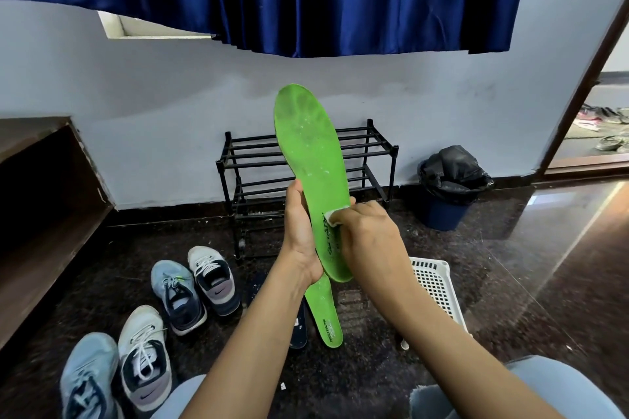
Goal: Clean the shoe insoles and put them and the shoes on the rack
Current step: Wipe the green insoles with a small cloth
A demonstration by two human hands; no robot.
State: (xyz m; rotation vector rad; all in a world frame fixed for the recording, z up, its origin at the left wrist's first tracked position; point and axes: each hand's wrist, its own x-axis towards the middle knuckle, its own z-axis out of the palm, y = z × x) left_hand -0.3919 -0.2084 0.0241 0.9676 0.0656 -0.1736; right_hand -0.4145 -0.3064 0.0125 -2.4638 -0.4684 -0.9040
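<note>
A green insole (311, 153) is held nearly upright in front of the wall, with the toe end up and the heel end down between the two hands. The left hand (301, 231) is closed on the left edge of the insole in its lower half, and the thumb is laid up along that edge. The right hand (369, 236) is curled around a small white wipe (335, 216), which is pressed on the printed face of the insole near its right edge (only a small part of the wipe is seen outside the fingers). Pale specks are seen on the upper half of the insole.

Behind the insole, a black shoe rack (252, 150) stands against the wall. A second green insole (325, 315) lies on the dark floor below the hands, with a dark insole (299, 328) just beside it. At the left, a light blue shoe (177, 296) is placed beside a white shoe (214, 279). Nearer to the person, another white shoe (144, 357) is placed beside another light blue shoe (88, 378). A white basket (439, 282) is partly hidden behind the right forearm.
</note>
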